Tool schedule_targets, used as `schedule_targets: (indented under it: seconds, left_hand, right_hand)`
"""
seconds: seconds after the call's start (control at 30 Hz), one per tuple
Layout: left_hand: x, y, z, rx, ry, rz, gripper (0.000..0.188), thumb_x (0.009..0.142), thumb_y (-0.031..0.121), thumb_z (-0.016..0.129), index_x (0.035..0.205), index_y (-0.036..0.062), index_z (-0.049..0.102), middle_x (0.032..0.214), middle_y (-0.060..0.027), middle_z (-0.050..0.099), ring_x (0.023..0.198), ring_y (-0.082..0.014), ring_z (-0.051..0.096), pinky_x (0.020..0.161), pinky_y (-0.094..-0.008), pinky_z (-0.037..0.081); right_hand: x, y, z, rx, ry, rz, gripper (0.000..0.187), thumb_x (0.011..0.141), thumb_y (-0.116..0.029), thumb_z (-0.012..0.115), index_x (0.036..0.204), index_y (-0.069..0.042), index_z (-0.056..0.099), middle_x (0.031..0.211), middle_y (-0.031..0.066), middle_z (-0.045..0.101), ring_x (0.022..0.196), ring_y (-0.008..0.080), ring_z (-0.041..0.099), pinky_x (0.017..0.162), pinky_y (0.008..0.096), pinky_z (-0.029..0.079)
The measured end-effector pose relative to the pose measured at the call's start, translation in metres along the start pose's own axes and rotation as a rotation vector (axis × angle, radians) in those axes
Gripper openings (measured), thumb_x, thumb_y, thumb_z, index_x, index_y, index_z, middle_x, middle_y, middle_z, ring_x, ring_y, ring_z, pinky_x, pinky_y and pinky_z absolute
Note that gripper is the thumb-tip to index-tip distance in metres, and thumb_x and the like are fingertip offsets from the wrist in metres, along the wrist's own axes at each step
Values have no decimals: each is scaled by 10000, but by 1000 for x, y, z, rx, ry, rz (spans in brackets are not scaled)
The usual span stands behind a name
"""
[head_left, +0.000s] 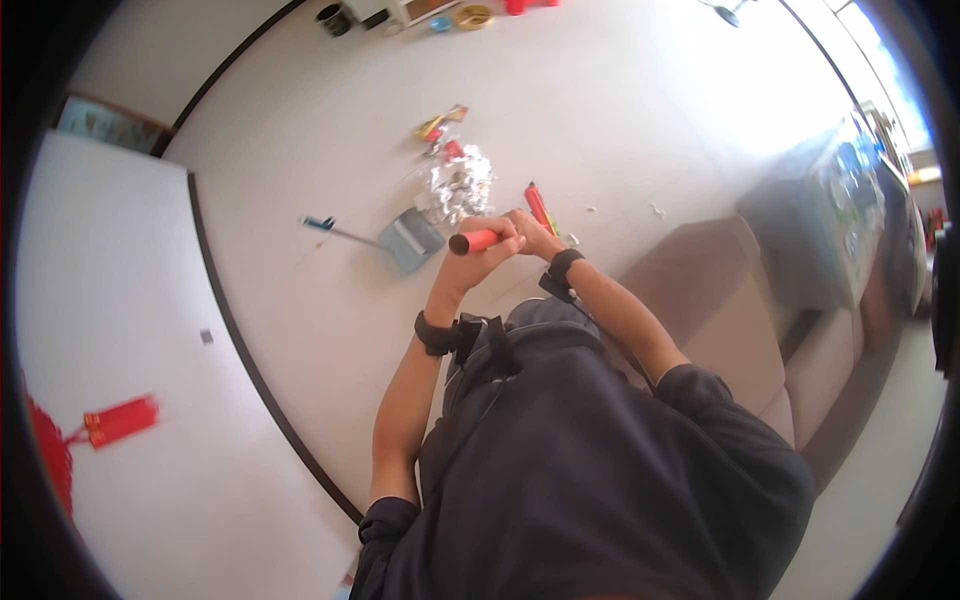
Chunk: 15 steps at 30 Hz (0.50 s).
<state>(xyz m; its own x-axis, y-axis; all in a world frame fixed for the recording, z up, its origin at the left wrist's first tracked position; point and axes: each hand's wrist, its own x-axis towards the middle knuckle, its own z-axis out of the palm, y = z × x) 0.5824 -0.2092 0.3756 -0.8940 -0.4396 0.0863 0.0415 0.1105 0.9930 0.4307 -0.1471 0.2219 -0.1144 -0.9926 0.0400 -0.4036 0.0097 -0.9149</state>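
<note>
Both my hands are wrapped round the red handle (478, 241) of a broom, and its dark round end points up toward me. My left hand (490, 258) grips nearer that end. My right hand (534, 237) closes on it just beyond, partly hidden by the left. Past my right hand a narrow red piece (538, 206) shows near the floor, apparently the broom's head; the join is hidden. Ahead of my hands lies a heap of crumpled silver foil and wrappers (460, 185). A grey-blue dustpan (412, 241) rests left of the heap, its long handle (355, 236) pointing left.
White scraps (657, 209) lie on the pale floor to the right. A brown sofa (700, 295) with a covered grey bulk (810, 220) stands at the right. On the left is a white door (110, 260) with a red hanging ornament (125, 420). A dark bin (333, 20) stands far off.
</note>
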Motion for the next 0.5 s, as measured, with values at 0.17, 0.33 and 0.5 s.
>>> schedule_targets:
  seconds: [0.17, 0.33, 0.5]
  left_hand:
    - [-67, 43, -60, -75, 121, 57, 103, 775, 25, 640, 706, -29, 586, 666, -43, 599, 652, -106, 544, 627, -252, 455]
    - [-113, 58, -106, -195, 343, 270, 148, 770, -74, 589, 651, -33, 509, 637, -59, 570, 645, -155, 571, 651, -271, 491]
    - [-124, 60, -166, -17, 382, 175, 260, 807, -42, 568, 586, 7, 440, 595, -34, 485, 573, -129, 452, 537, -251, 351]
  right_hand:
    - [53, -62, 67, -59, -233, -200, 256, 710, -293, 666, 809, -57, 666, 760, 192, 652, 715, 394, 615, 637, 457, 465]
    - [112, -98, 118, -164, -396, -242, 183, 671, -212, 673, 778, -64, 665, 739, 163, 638, 727, 373, 602, 647, 451, 463]
    - [172, -52, 158, -246, -413, -310, 143, 635, -177, 704, 716, -92, 622, 679, 120, 597, 719, 328, 585, 652, 422, 462]
